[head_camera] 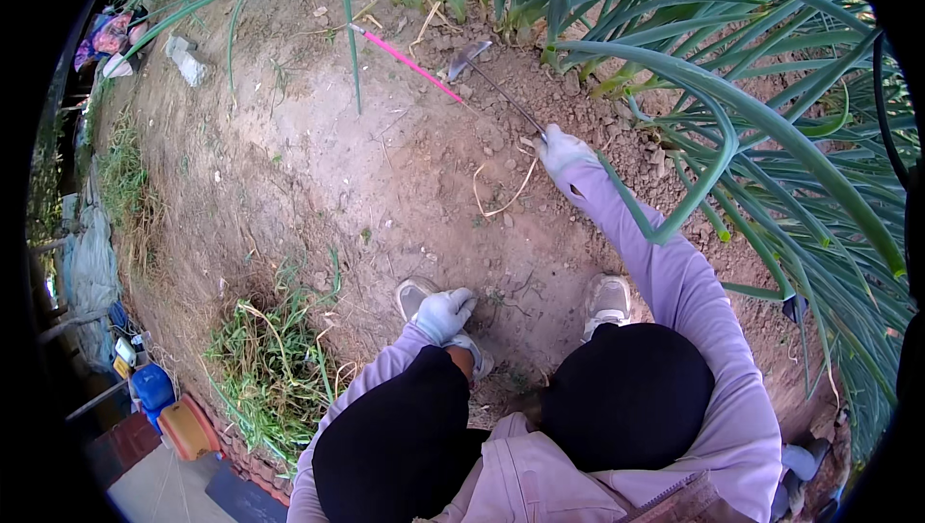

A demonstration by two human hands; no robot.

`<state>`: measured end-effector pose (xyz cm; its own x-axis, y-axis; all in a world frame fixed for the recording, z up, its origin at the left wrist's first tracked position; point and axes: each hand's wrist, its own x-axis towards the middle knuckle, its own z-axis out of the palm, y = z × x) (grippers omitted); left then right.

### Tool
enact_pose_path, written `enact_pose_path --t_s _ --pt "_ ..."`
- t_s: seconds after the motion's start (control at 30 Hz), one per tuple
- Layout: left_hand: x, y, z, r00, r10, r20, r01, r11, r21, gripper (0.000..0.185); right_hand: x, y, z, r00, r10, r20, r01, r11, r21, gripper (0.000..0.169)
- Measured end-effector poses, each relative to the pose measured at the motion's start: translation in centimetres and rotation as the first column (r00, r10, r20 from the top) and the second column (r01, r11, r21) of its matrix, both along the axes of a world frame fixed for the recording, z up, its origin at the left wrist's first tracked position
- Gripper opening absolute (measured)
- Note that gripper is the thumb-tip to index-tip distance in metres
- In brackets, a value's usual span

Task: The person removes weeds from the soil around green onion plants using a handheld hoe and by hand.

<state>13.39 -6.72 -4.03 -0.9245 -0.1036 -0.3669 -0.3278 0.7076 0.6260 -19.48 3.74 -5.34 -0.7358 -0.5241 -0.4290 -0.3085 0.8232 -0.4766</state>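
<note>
My right hand (566, 153), in a pale glove, grips the thin handle of a small hand hoe (509, 100). The hoe's metal blade (466, 61) is at the soil beside the bases of the green onion plants (542, 17). My left hand (442, 315), also gloved, hangs in front of my left knee, above one shoe; its fingers are curled in and nothing shows in them. A bright pink rod (412, 66) with a pale end lies on the dirt just left of the hoe blade. One bent onion leaf (654, 230) crosses over my right forearm.
Tall green onions (816, 154) crowd the right side. A heap of pulled weeds (271, 371) lies left of my knee. Farther left are a stone (186, 61), plastic sheeting (92, 277), a blue container (152, 387) and an orange tub (189, 428). Bare soil (311, 140) spreads ahead.
</note>
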Motion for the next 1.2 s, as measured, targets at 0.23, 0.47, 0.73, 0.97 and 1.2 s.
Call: enact_pose_path --t_s 0.23,0.47,0.73,0.97,1.2 --pt "-0.6 0.1 0.1 0.999 0.029 -0.044 -0.028 0.999 0.022 0.013 -2.4 -6.0 2.2 0.989 0.138 -0.051 -0.141 0.988 -0.060 0.034" --pt "0.0 -0.1 -0.3 0.999 0.013 -0.032 -0.013 1.000 0.013 0.013 -3.1 -6.1 1.9 0.995 0.095 0.012 -0.095 0.995 -0.045 0.040" --pt "-0.4 -0.2 -0.1 1.000 -0.024 0.000 0.024 1.000 -0.018 0.012 -1.9 -4.9 -2.0 0.975 0.206 0.083 -0.194 0.972 -0.135 0.039" --pt "-0.3 -0.1 0.0 1.000 0.003 0.003 -0.003 1.000 0.015 0.012 -2.3 -1.7 -2.8 0.951 0.296 0.089 -0.291 0.954 -0.065 0.038" --pt "-0.3 -0.2 -0.2 1.000 -0.021 -0.013 0.021 1.000 -0.010 0.011 -2.7 -3.5 -3.8 0.952 0.301 0.053 -0.293 0.948 -0.122 0.040"
